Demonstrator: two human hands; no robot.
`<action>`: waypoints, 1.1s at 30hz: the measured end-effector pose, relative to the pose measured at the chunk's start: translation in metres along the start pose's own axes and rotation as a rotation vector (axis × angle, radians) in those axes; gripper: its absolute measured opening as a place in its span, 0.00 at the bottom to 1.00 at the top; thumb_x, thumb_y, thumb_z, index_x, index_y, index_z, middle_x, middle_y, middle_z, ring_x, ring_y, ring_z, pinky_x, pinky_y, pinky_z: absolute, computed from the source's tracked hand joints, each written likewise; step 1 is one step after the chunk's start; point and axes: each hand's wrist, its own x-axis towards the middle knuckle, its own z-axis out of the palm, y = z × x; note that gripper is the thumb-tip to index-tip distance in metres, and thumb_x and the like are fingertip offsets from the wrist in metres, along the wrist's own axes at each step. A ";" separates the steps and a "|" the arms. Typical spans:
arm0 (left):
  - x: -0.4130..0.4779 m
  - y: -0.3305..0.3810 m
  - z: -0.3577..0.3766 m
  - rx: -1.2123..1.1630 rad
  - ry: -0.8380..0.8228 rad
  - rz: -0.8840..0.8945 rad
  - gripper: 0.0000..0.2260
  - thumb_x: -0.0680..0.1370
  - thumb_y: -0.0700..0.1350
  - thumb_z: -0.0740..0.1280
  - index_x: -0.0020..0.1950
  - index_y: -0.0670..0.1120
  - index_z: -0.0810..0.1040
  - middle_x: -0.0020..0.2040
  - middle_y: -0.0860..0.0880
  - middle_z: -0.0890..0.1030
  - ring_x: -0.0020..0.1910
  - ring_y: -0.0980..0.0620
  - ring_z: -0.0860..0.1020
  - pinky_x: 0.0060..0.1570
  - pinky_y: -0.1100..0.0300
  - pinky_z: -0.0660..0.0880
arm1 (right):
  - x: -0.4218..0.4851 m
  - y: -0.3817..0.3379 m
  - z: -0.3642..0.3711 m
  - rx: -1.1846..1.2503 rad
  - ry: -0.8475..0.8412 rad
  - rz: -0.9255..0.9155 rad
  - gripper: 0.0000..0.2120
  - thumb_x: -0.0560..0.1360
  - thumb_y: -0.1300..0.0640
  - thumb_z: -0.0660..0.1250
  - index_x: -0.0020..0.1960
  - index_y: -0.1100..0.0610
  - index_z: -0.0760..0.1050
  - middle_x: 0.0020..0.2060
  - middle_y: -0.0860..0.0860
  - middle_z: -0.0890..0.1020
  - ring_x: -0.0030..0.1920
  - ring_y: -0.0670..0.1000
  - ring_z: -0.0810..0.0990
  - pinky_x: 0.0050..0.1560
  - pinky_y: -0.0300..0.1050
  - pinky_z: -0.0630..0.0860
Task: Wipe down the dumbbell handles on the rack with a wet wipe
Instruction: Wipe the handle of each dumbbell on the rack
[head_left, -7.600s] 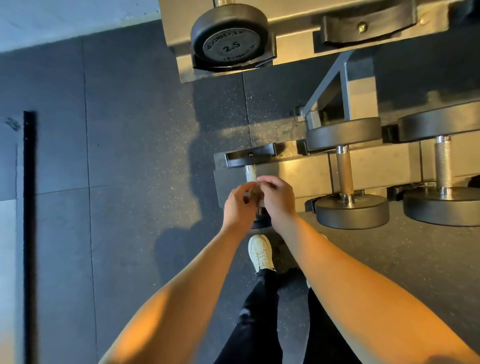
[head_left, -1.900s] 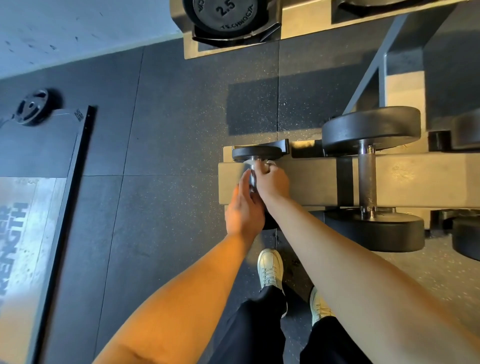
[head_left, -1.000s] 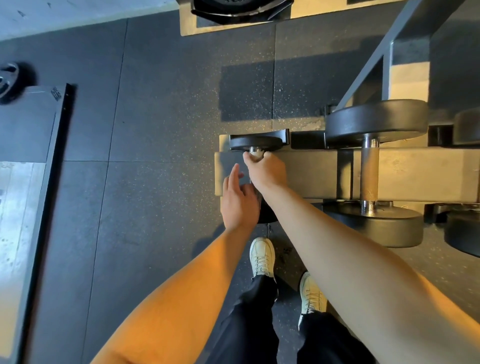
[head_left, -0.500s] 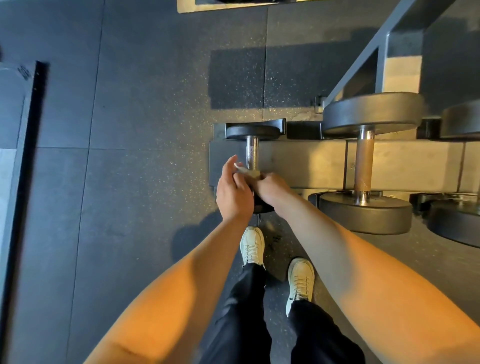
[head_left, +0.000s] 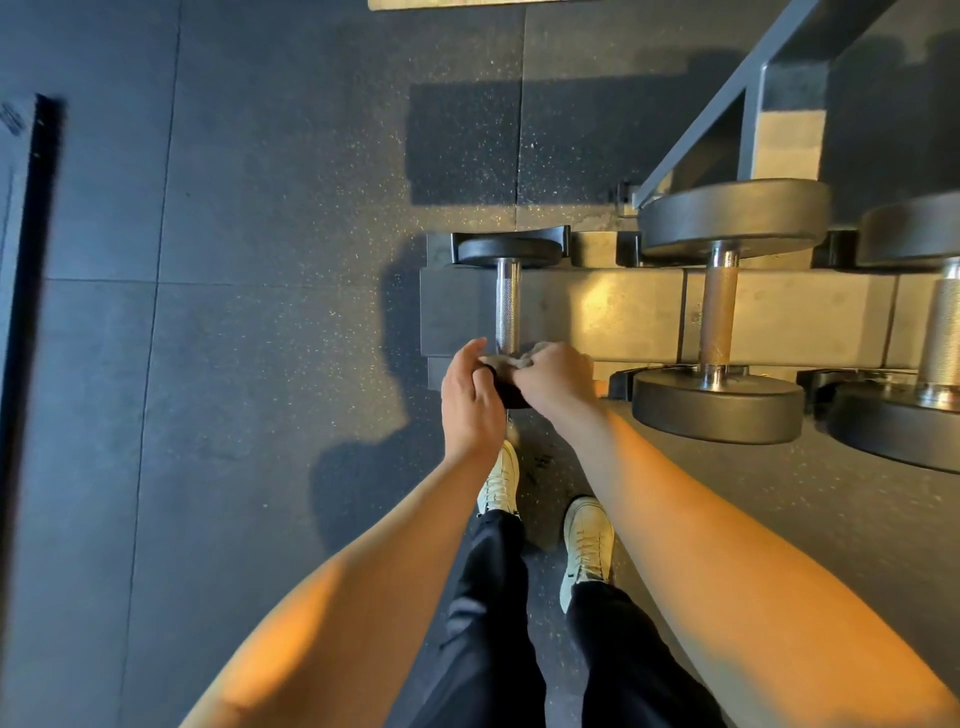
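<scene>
Closest in, black trousers (head_left: 488, 623) and two white shoes (head_left: 587, 540) on the speckled rubber floor (head_left: 260, 338), toes toward the rack (head_left: 623, 317). Above them, two bare forearms stretched forward, meeting at the near end of the small dumbbell (head_left: 507, 317). Right hand (head_left: 556, 379) knuckles-up, fingers (head_left: 540, 364) clenched around a crumpled wet wipe (head_left: 506, 360), bunched right at the near end of the knurled handle (head_left: 506, 291) and touching it. Left hand (head_left: 470, 395) just beside, thumb raised, fingers curled in against the wipe's left end and the dark near plate (head_left: 511, 397); grasp on one or the other, cannot tell which. Near plate mostly hidden beneath both hands. Rest of the handle bare and in plain sight, running away to the far plate (head_left: 509, 251) seated in its black cradle. Beneath the handle, the pale beam (head_left: 779, 322) of the rack, lit warm toward the right. To the right, a bigger dumbbell (head_left: 718, 312) lying parallel on the same beam, well apart from the hands; then a third dumbbell (head_left: 943, 332) cut off by the frame edge. Farther back, a grey slanting brace (head_left: 727, 98) rising from the rack's foot, a hard-edged shadow patch on the floor, and a sliver of a tan upper shelf (head_left: 457, 4) at the very top. Far left, a dark blurred strip (head_left: 31, 312) along the floor.
</scene>
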 end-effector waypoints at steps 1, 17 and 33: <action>-0.004 -0.004 -0.001 -0.014 -0.005 -0.005 0.18 0.84 0.43 0.53 0.72 0.49 0.71 0.68 0.49 0.75 0.66 0.52 0.73 0.72 0.50 0.69 | -0.004 0.001 -0.004 -0.002 0.003 -0.024 0.06 0.71 0.50 0.74 0.45 0.52 0.82 0.41 0.49 0.83 0.45 0.52 0.81 0.46 0.46 0.80; -0.008 -0.006 -0.015 0.033 -0.080 0.082 0.18 0.87 0.52 0.54 0.75 0.52 0.67 0.70 0.54 0.73 0.69 0.57 0.71 0.71 0.54 0.69 | -0.032 -0.011 -0.009 -0.221 0.098 -0.125 0.14 0.78 0.53 0.63 0.34 0.51 0.73 0.32 0.49 0.75 0.42 0.57 0.75 0.47 0.50 0.69; 0.033 0.022 -0.053 0.340 -0.236 0.260 0.07 0.80 0.39 0.67 0.55 0.48 0.82 0.55 0.53 0.78 0.50 0.56 0.76 0.43 0.77 0.69 | -0.053 0.000 -0.007 0.329 -0.111 -0.173 0.22 0.72 0.62 0.74 0.63 0.48 0.74 0.49 0.43 0.81 0.49 0.38 0.78 0.49 0.30 0.73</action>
